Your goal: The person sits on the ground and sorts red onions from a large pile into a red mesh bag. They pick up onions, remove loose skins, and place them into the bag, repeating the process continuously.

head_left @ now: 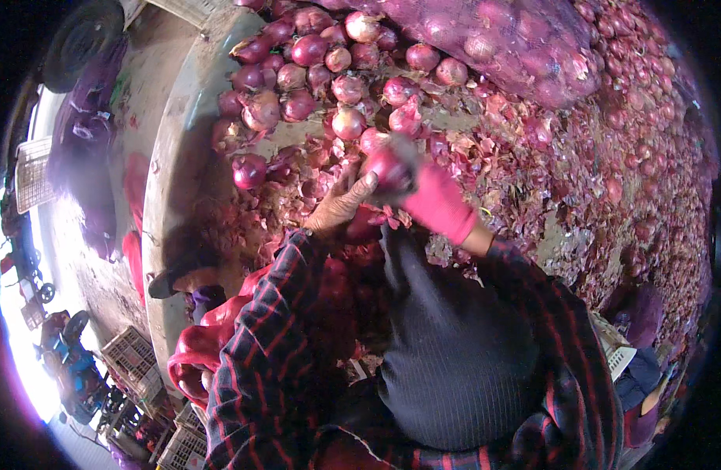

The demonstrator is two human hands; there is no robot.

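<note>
A red onion sits between my two hands, above a layer of loose skins. My bare left hand grips it from the left, with the thumb against its side. On the right, my right hand wears a pink glove with grey fingers, blurred and wrapped over the onion's top and far side. More red onions lie just beyond both hands, some with loose papery skin. Another onion rests alone to the left of my left hand.
A purple mesh sack of onions lies at the far side. Dry onion skins cover the ground to the right, beside a large onion heap. A pale raised edge runs along the left, with plastic crates beyond it.
</note>
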